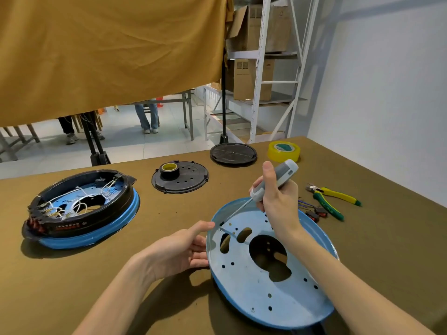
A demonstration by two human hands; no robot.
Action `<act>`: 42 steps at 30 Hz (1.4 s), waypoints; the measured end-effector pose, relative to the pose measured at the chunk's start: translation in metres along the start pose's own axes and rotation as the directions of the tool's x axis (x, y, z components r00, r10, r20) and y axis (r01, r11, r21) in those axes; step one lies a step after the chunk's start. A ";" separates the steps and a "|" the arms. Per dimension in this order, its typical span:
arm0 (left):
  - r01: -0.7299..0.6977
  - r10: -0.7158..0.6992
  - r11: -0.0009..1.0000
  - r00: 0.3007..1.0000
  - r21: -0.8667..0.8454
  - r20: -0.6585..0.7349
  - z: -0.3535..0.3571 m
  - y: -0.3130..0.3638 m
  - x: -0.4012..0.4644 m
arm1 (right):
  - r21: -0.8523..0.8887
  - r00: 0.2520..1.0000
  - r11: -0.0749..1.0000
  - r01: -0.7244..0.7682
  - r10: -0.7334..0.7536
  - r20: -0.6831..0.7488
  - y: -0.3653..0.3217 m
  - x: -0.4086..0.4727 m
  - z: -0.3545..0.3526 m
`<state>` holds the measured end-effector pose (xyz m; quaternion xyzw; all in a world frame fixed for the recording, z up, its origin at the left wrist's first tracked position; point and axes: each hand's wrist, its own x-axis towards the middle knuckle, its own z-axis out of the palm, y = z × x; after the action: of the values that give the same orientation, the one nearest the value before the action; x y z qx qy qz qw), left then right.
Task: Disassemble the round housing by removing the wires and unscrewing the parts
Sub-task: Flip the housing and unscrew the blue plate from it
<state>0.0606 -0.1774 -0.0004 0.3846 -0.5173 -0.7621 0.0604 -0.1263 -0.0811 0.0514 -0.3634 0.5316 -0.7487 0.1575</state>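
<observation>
1. We see the blue round housing [266, 286] lying hollow side up on the olive-brown table [169, 310], near the front edge and right of centre; its pale inner plate shows a large central cut-out and many small holes.
2. Our right hand [278, 201] curls round a grey electric screwdriver [273, 183], thumb raised along the handle; the thin bit slants down to a screw [220, 229] near the housing's left rim.
3. Our left hand [186, 247] rests against the housing's left rim with straight, relaxed fingers, the forefinger close beside the bit tip.
4. On the left of the table sits a second blue housing [82, 211], with its black ring and white wires [79, 204] in place.
5. Behind, we see a black perforated disc [191, 180] bearing a roll of black tape [169, 170], another black disc [233, 152], and a roll of yellow tape [284, 151].
6. On the right lie yellow-green pliers [331, 199] and small loose wired parts [314, 211].
</observation>
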 end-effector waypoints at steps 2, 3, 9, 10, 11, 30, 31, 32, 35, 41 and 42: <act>0.002 -0.002 1.000 1.000 0.003 -0.002 0.001 0.000 0.000 | -0.004 1.000 1.000 0.021 -0.021 -0.013 0.001 0.002 -0.001; 0.004 -0.004 1.000 1.000 0.003 -0.002 0.001 0.000 0.000 | -0.017 1.000 0.999 0.028 -0.028 -0.011 0.002 0.002 -0.002; -0.004 0.004 1.000 1.000 -0.002 0.005 0.003 0.000 0.000 | -0.063 0.999 0.997 0.039 -0.038 0.014 0.006 -0.001 -0.002; -0.005 0.005 1.000 1.000 -0.003 0.006 0.002 0.000 0.000 | -0.064 0.999 0.997 0.041 -0.041 0.009 0.006 -0.002 -0.003; -0.005 0.005 1.000 1.000 -0.003 0.007 0.002 0.000 0.000 | -0.063 0.999 0.997 0.043 -0.043 0.004 0.006 -0.002 -0.003; -0.009 0.009 1.000 1.000 0.005 0.014 0.001 -0.001 0.001 | -0.090 0.995 0.992 0.090 -0.087 0.037 0.010 -0.003 -0.003; -0.010 0.010 1.000 1.000 0.010 0.010 0.002 -0.001 0.001 | -0.098 0.995 0.990 0.098 -0.094 0.045 0.010 -0.003 -0.003; -0.011 0.011 1.000 1.000 0.014 0.007 0.002 -0.001 0.002 | -0.112 0.993 0.988 0.109 -0.103 0.059 0.010 -0.003 -0.002; -0.015 0.014 0.999 1.000 0.039 0.011 0.001 -0.001 0.003 | -0.210 0.978 0.961 0.178 -0.151 0.141 0.001 0.000 0.005; -0.008 0.004 0.991 0.999 0.137 0.033 0.001 -0.001 0.001 | -0.462 0.894 0.770 0.441 -0.329 0.305 -0.024 0.011 0.034; -0.009 0.002 0.987 0.999 0.161 0.041 0.001 -0.001 0.001 | -0.482 0.890 0.751 0.452 -0.338 0.307 -0.026 0.011 0.038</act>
<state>0.0599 -0.1770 -0.0015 0.3714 -0.5795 -0.7252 0.0207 -0.1029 -0.1039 0.0853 -0.5706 0.6129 -0.5431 -0.0614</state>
